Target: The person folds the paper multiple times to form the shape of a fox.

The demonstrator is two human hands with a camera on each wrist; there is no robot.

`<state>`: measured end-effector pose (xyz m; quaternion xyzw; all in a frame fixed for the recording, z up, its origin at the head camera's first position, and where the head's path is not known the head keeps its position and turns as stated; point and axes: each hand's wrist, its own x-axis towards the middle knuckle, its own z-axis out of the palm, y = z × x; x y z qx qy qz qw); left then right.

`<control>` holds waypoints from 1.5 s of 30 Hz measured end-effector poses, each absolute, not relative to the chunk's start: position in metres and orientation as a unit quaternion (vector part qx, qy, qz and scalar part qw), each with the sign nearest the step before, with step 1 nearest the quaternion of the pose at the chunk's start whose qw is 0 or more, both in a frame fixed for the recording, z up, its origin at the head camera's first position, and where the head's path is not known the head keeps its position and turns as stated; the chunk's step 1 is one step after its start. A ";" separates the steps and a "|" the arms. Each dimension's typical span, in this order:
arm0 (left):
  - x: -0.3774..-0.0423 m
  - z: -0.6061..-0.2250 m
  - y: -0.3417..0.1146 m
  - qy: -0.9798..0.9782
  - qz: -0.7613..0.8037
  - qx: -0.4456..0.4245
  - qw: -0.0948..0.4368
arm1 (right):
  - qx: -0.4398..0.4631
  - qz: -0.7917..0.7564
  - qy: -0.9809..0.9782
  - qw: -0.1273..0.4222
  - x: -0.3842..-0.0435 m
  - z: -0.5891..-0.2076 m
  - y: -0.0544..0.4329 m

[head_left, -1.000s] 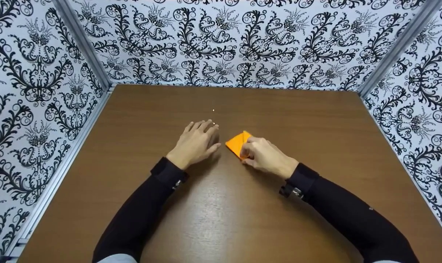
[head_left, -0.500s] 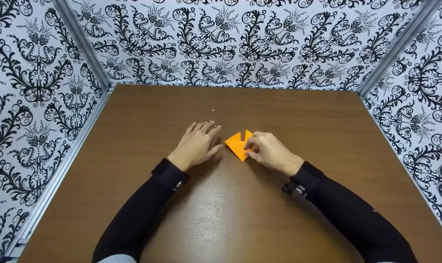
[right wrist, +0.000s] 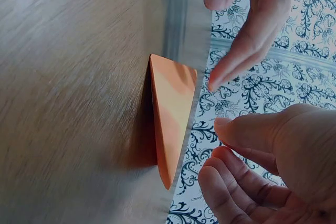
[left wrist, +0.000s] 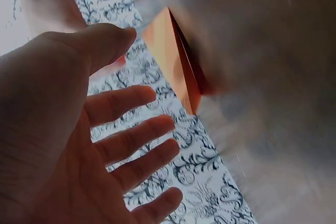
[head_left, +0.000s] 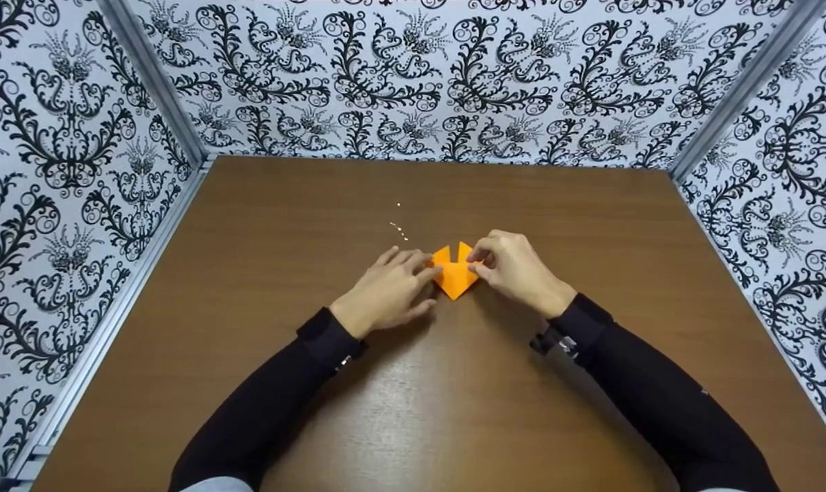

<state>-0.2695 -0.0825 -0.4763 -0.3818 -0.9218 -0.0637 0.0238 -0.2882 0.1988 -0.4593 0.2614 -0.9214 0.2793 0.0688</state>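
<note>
A folded piece of orange paper (head_left: 455, 279) lies on the brown table, two pointed tips at its far side and one corner toward the person. My left hand (head_left: 392, 290) reaches its left edge, fingers extended and overlapping the paper in the head view. The left wrist view shows these fingers (left wrist: 136, 135) spread straight, beside the upright-looking folded paper (left wrist: 176, 59). On the other side, my right hand (head_left: 515, 266) is bent over the right edge. Its thumb and fingertips (right wrist: 223, 125) are close together in the right wrist view, apart from the paper (right wrist: 176, 108).
Several bright white specks (head_left: 400, 231) show on the table (head_left: 303, 225) beyond the left hand. Walls with a black-and-white scroll pattern (head_left: 413, 75) enclose the back and sides, with metal frame posts (head_left: 156, 82) at the corners.
The right hand has moved up from the paper's near right side, and the far tips now show apart. The left hand has moved right to the paper's left edge.
</note>
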 end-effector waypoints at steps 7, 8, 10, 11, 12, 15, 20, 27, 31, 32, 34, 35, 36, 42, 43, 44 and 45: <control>-0.265 -0.484 -0.076 -0.916 -0.058 -0.398 0.003 | 0.252 0.277 -0.924 0.072 -0.289 -0.461 0.199; -0.266 -0.485 -0.075 -0.916 -0.057 -0.397 0.000 | 0.252 0.275 -0.925 0.074 -0.290 -0.461 0.199; -0.266 -0.486 -0.075 -0.917 -0.055 -0.396 -0.006 | 0.250 0.272 -0.926 0.075 -0.290 -0.461 0.198; -0.266 -0.486 -0.074 -0.917 -0.055 -0.396 -0.009 | 0.249 0.271 -0.927 0.075 -0.290 -0.462 0.198; -0.267 -0.487 -0.074 -0.916 -0.055 -0.397 -0.009 | 0.248 0.270 -0.927 0.075 -0.290 -0.461 0.198; -0.268 -0.488 -0.074 -0.916 -0.054 -0.399 -0.011 | 0.246 0.270 -0.928 0.072 -0.290 -0.461 0.198; -0.269 -0.488 -0.072 -0.915 -0.050 -0.400 -0.018 | 0.244 0.269 -0.930 0.065 -0.290 -0.462 0.197; -0.268 -0.489 -0.069 -0.917 -0.032 -0.397 -0.028 | 0.242 0.266 -0.932 0.052 -0.291 -0.467 0.196; -0.266 -0.489 -0.068 -0.917 -0.029 -0.398 -0.024 | 0.243 0.262 -0.933 0.035 -0.291 -0.472 0.194; -0.265 -0.489 -0.068 -0.916 -0.029 -0.399 -0.022 | 0.243 0.260 -0.934 0.029 -0.291 -0.474 0.194; -0.264 -0.490 -0.068 -0.915 -0.029 -0.403 -0.016 | 0.242 0.259 -0.935 0.017 -0.292 -0.478 0.193; -0.264 -0.491 -0.068 -0.914 -0.028 -0.405 -0.013 | 0.242 0.260 -0.935 0.009 -0.292 -0.479 0.192; -0.263 -0.491 -0.068 -0.913 -0.028 -0.406 -0.011 | 0.241 0.261 -0.935 0.002 -0.292 -0.480 0.191; -0.263 -0.492 -0.067 -0.913 -0.029 -0.406 -0.008 | 0.244 0.264 -0.933 -0.028 -0.291 -0.484 0.187; -0.263 -0.492 -0.067 -0.914 -0.027 -0.404 -0.009 | 0.245 0.264 -0.932 -0.028 -0.292 -0.485 0.187; -0.263 -0.492 -0.067 -0.915 -0.027 -0.403 -0.011 | 0.246 0.265 -0.932 -0.027 -0.292 -0.485 0.187; -0.264 -0.493 -0.067 -0.916 -0.027 -0.401 -0.013 | 0.247 0.267 -0.931 -0.027 -0.292 -0.486 0.187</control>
